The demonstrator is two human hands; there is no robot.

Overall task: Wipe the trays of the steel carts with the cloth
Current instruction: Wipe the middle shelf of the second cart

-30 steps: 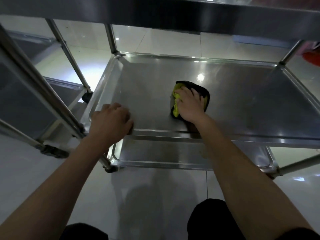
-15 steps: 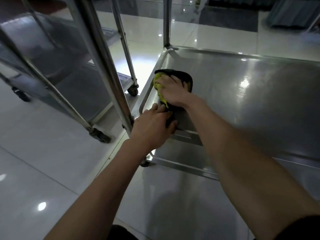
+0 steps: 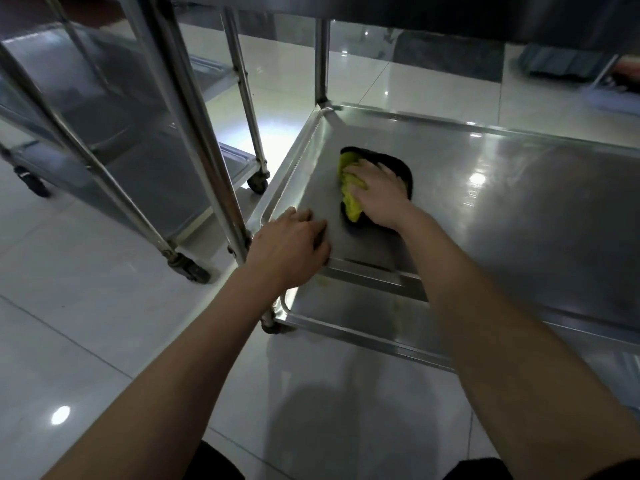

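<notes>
A yellow cloth [image 3: 350,192] lies bunched on the middle tray [image 3: 485,174] of a steel cart, near the tray's left side. My right hand [image 3: 381,195] presses flat on the cloth, fingers spread over it. A dark shadow rings the cloth. My left hand [image 3: 287,247] grips the tray's near left corner, fingers curled over the rim beside the cart's upright post [image 3: 194,133]. A lower tray [image 3: 346,317] shows beneath.
A second steel cart [image 3: 104,116] on castors stands close to the left, its wheels [image 3: 258,183] on the glossy tiled floor. The upper shelf of my cart overhangs the top of the view. My knees show at the bottom edge.
My right hand and the cloth have slid a little right, away from the tray's left rim and my left hand. The view has shifted slightly; my left hand keeps its grip on the corner.
</notes>
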